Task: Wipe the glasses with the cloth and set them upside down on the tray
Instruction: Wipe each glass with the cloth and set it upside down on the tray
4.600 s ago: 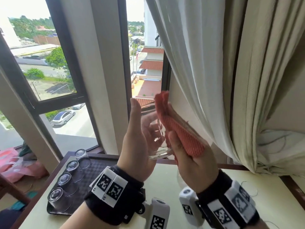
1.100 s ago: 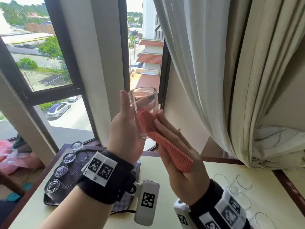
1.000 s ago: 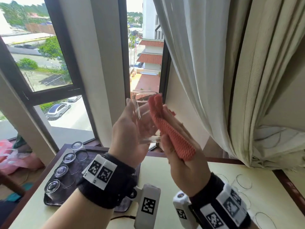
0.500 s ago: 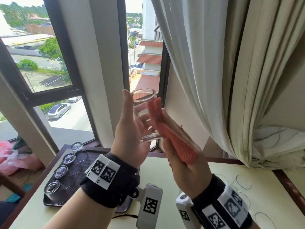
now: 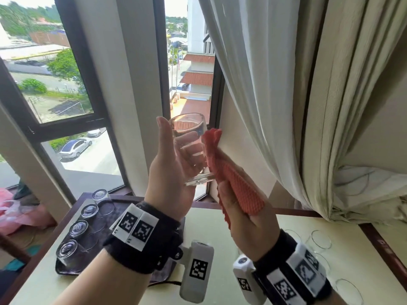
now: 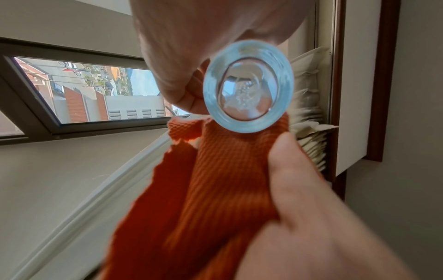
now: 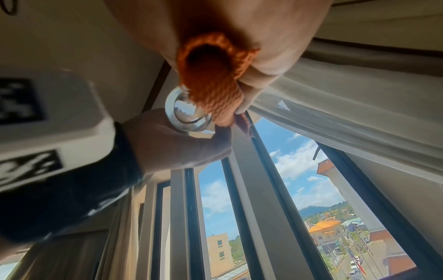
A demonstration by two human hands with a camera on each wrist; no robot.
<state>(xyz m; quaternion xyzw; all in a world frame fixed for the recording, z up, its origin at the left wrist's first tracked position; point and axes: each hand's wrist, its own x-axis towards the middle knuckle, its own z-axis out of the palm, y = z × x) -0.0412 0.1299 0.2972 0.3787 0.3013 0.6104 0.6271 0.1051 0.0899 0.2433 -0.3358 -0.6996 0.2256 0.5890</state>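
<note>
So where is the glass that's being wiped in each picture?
Head: the held glass is at centre, gripped by the left hand.
Left wrist: upper middle, its thick round base facing the camera.
Right wrist: left of centre, partly hidden; only its base shows.
Shared landmark: the orange cloth, touching the glass in every view.

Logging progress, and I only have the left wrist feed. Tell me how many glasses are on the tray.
Observer: Four upside-down glasses stand in a row along the tray's left side.
Operator: Report what's left to wipe.
Observer: Upright glasses stand on the table at the right, partly hidden by the right wrist; I cannot count them.
Operator: Give me the held glass's orientation.
Observer: The left hand grips the held glass rim up; the right hand holds the cloth against its side.
</note>
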